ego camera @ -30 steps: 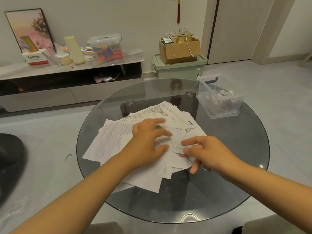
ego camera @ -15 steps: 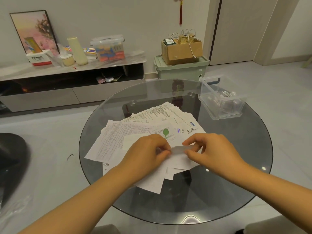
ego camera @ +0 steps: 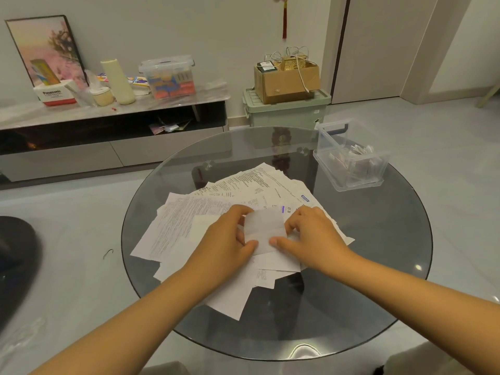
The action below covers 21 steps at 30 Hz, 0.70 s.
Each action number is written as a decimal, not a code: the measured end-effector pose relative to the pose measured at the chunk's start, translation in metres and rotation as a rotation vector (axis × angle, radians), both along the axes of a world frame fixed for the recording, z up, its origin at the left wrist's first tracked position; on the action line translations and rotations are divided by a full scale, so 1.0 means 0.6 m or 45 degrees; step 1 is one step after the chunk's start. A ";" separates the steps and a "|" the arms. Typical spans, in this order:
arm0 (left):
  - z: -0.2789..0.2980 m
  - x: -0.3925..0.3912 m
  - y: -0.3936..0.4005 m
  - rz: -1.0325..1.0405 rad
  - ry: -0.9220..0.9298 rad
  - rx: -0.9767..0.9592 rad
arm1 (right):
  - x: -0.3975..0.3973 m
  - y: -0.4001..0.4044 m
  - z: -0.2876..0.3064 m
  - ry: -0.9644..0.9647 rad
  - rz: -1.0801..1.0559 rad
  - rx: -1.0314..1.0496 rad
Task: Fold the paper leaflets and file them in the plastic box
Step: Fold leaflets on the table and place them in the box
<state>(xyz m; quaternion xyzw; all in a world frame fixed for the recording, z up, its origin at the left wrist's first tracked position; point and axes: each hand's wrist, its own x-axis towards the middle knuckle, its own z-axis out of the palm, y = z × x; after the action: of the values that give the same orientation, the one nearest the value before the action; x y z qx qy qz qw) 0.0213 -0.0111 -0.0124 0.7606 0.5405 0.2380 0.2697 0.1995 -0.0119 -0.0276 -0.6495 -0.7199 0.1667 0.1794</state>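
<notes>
Head view: left hand (ego camera: 227, 239) and right hand (ego camera: 313, 236), thumb-and-finger grip on folded leaflet (ego camera: 263, 230).

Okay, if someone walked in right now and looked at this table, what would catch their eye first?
Probably the two hands at the middle of the round glass table: the left hand and right hand pinch a small folded leaflet between them, above a fanned heap of printed leaflets. Next, the clear plastic box at the table's far right edge, with folded papers inside.
</notes>
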 end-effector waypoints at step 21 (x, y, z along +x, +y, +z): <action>-0.017 -0.012 0.024 -0.280 0.568 0.335 | 0.017 0.010 0.005 -0.264 0.518 0.223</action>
<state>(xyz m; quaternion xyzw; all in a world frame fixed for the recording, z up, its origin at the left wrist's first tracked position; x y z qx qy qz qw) 0.0142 0.0031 -0.0226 0.8767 0.4652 0.1022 0.0671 0.2099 -0.0062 -0.0247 -0.4867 -0.8621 0.0687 0.1229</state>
